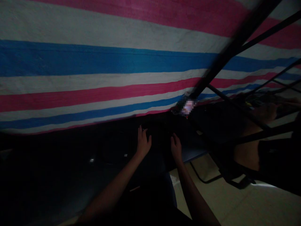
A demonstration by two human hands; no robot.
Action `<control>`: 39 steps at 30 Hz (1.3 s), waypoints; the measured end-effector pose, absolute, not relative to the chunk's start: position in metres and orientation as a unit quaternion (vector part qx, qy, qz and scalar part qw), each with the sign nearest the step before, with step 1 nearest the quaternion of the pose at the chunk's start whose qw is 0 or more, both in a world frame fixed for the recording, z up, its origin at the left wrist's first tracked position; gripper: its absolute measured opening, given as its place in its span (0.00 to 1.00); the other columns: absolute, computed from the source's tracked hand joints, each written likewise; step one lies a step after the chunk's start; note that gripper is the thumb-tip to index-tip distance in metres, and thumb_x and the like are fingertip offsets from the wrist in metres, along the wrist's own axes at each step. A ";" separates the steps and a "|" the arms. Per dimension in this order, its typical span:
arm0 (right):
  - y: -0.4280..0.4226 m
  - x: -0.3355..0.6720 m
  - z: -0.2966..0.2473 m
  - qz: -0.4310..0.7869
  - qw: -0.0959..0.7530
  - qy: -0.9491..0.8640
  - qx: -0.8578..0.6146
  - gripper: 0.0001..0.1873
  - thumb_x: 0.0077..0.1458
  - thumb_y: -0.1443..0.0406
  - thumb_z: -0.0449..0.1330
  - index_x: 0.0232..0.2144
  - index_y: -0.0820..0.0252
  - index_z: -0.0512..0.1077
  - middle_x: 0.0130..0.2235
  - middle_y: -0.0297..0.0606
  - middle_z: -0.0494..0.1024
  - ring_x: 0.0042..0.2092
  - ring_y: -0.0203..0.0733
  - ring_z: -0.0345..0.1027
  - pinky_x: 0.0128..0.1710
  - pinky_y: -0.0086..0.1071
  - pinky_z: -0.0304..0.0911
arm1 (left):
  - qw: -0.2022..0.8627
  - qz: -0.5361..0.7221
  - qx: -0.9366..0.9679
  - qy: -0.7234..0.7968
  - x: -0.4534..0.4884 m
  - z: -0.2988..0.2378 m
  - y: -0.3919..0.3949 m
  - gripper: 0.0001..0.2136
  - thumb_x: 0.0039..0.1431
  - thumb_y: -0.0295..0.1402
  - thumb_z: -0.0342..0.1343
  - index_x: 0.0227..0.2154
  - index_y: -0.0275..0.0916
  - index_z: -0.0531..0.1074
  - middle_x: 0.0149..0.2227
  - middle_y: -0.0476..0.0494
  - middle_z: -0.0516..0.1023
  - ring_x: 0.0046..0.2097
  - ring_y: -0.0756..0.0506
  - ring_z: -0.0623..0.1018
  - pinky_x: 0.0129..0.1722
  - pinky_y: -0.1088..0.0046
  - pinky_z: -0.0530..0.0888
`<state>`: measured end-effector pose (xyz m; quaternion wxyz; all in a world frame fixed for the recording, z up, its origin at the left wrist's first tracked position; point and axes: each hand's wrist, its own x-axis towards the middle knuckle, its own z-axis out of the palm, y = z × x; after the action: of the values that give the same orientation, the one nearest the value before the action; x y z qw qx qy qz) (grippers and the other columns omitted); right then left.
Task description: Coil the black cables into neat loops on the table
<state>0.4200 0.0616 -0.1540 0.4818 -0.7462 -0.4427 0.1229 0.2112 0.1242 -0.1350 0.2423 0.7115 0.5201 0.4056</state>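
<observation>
In the dim light my left hand (144, 142) is over a black surface (150, 164), its fingers stretched out and its thumb apart. To its right, my right hand (176, 147) is lower over the same surface, its fingers partly bent and close together, with nothing visible in them. Between and just beyond the hands lies a very dark patch, too black to tell what it is. A small white mark (125, 155) shows on the black surface left of my left hand.
A striped sheet (105, 61) in red, white and blue hangs behind. Black metal bars (218, 69) slant across the right side. A blurred bright item (188, 106) lies at the sheet's foot. At the right is another person's arm (248, 153), above a pale floor (237, 204).
</observation>
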 end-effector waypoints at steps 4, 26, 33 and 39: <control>0.063 0.401 -0.157 0.114 0.482 -0.450 -0.743 0.33 0.65 0.49 0.50 0.62 0.64 0.69 0.64 0.56 0.68 0.66 0.53 0.61 0.66 0.52 0.54 | 0.234 0.399 0.714 0.525 0.219 -0.129 0.132 0.18 0.67 0.33 0.53 0.58 0.35 0.66 0.73 0.24 0.52 0.74 0.29 0.51 0.68 0.42 0.60; 0.029 0.208 -0.123 0.208 0.245 -0.762 -0.562 0.36 0.62 0.60 0.63 0.69 0.58 0.60 0.72 0.59 0.53 0.73 0.67 0.46 0.63 0.64 0.55 | 0.056 0.169 0.649 0.740 -0.024 -0.099 0.095 0.25 0.68 0.42 0.44 0.57 0.32 0.73 0.62 0.25 0.72 0.63 0.26 0.70 0.60 0.46 0.67; 0.034 0.220 -0.130 0.209 0.274 -0.758 -0.554 0.26 0.65 0.71 0.52 0.64 0.57 0.67 0.67 0.51 0.66 0.68 0.54 0.58 0.63 0.54 0.60 | 0.110 0.203 0.618 0.751 -0.035 -0.098 0.063 0.24 0.65 0.43 0.44 0.49 0.32 0.77 0.47 0.26 0.81 0.46 0.31 0.81 0.49 0.53 0.76; 0.035 0.220 -0.132 0.225 0.329 -0.737 -0.546 0.22 0.64 0.69 0.56 0.59 0.58 0.72 0.61 0.48 0.72 0.64 0.52 0.63 0.64 0.52 0.61 | 0.188 0.303 0.522 0.775 -0.037 -0.090 0.050 0.24 0.60 0.48 0.50 0.46 0.33 0.79 0.45 0.31 0.83 0.46 0.33 0.82 0.47 0.55 0.79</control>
<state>0.2199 0.0354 -0.1324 0.3287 -0.5461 -0.7370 0.2249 -0.0371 0.0500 -0.0904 0.1877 0.5224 0.7746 0.3032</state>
